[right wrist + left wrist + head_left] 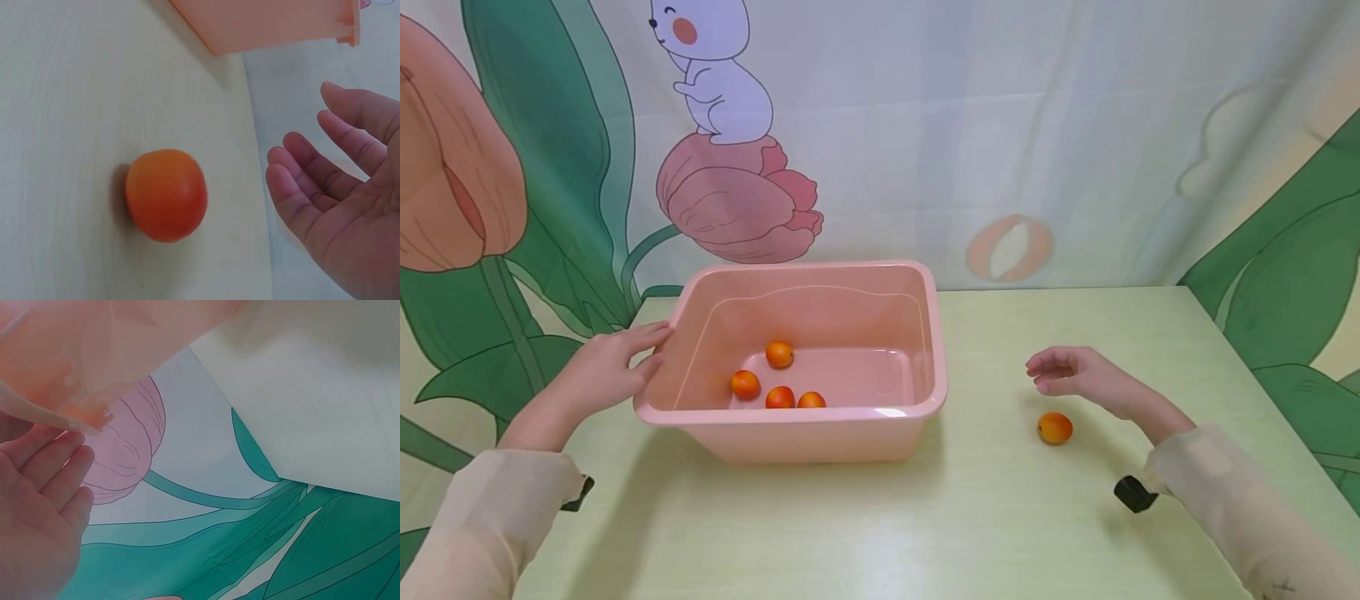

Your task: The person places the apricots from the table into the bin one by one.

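A pink plastic basin (820, 433) stands on the table, with several small orange-red fruits (779, 354) on its floor. At its left rim is my left hand (606, 367), its fairly straight fingers touching the edge. The left wrist view shows that palm (37, 506) and the fingertips against the underside of the rim; the thumb is hidden there. My right hand (1075, 372) hovers right of the basin with loosely bent fingers, holding nothing. One more orange-red fruit (1055, 428) lies on the table just below this hand, apart from its fingers (294, 194).
The pale wooden table (1000, 525) ends at a printed curtain (895, 150) with tulips and a white animal. A black device (1135, 493) is at the right cuff, and part of another (577, 494) shows at the left cuff.
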A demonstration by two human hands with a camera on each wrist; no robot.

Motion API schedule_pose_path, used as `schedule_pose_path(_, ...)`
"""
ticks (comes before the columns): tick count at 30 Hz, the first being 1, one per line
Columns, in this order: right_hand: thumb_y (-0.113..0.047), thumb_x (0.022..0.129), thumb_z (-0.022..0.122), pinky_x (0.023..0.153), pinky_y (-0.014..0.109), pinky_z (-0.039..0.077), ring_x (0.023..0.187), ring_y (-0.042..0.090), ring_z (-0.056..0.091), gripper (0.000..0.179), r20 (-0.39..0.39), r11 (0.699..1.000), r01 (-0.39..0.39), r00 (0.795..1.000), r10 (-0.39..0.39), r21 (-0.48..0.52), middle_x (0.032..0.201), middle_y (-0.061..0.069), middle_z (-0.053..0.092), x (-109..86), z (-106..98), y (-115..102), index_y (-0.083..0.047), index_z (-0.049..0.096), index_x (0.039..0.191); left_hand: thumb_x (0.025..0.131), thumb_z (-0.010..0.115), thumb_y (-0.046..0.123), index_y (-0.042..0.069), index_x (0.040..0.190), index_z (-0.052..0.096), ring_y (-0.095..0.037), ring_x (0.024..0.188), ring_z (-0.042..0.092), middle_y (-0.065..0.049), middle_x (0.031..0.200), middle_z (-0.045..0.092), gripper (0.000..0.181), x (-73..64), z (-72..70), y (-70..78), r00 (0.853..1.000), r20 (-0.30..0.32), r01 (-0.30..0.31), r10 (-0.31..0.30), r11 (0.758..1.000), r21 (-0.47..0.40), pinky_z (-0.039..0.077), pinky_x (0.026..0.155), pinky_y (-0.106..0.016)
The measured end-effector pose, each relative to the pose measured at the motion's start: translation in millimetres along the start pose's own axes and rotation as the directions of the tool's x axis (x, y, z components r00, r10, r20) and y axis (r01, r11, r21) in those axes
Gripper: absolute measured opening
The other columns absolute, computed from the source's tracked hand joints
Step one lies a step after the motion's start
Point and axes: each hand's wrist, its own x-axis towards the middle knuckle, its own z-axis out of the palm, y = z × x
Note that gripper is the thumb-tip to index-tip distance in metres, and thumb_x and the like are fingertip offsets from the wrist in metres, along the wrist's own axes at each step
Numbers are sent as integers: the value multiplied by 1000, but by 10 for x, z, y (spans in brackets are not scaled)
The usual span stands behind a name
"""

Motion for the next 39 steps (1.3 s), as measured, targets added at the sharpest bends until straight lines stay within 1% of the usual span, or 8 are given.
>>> schedule_pose_path(3,-18,84,59,82,21,49,99,26,55,43,-5,1000,-14,1000,14,20,119,26,49,4,2,90,4,46,119,90,45,23,4,134,36,-46,120,34,-18,138,36,49,-1,-2,1,1000,-1,-3,3,1000,7,33,89,-62)
schedule_pose_path(8,-17,84,58,83,22,48,105,33,51,45,-12,999,-40,999,41,35,121,26,48,-3,15,218,5,44,121,90,46,23,4,134,36,-46,121,33,-19,138,35,49,-4,-4,5,1000,2,0,0,1000,9,33,89,-63)
schedule_pose_path(14,-17,85,57,87,28,47,107,31,50,43,-30,997,-77,997,77,6,122,22,49,-41,46,327,3,45,121,90,46,24,5,135,35,-46,121,32,-18,139,35,50,-3,3,2,1000,11,9,-9,1000,0,32,90,-63)
schedule_pose_path(19,-17,85,57,88,31,47,107,29,50,42,-30,996,-85,996,84,-17,122,21,50,-62,63,406,2,46,121,90,45,23,4,135,36,-46,121,33,-18,138,35,49,-4,1,3,1000,7,4,-4,1000,-1,32,90,-63)
schedule_pose_path(23,-19,85,57,85,29,47,102,22,51,41,-26,996,-78,997,77,-42,120,19,52,-65,76,465,1,47,120,90,46,23,4,134,36,-46,120,34,-18,138,35,49,-2,-4,3,1000,3,2,-2,1000,-1,34,89,-62)
schedule_pose_path(26,-20,85,57,82,26,47,100,20,51,41,-16,996,-73,997,72,-54,118,17,53,-64,87,514,1,47,119,90,45,23,4,135,36,-47,120,33,-19,138,35,49,-1,-6,3,1000,6,4,-4,1000,2,33,89,-63)
schedule_pose_path(32,-16,81,60,82,26,45,101,24,47,40,-10,994,-105,994,105,-34,116,16,53,-82,126,561,-1,50,117,90,46,23,5,135,35,-47,121,33,-19,138,35,49,3,-2,2,1000,13,11,-11,1000,1,33,90,-63)
schedule_pose_path(39,-12,80,60,81,27,43,101,25,46,39,-14,994,-99,995,98,-48,116,17,53,-130,152,535,1,51,116,91,45,23,5,135,34,-46,121,33,-18,138,35,50,6,-1,1,1000,16,16,-15,1000,-1,33,90,-63)
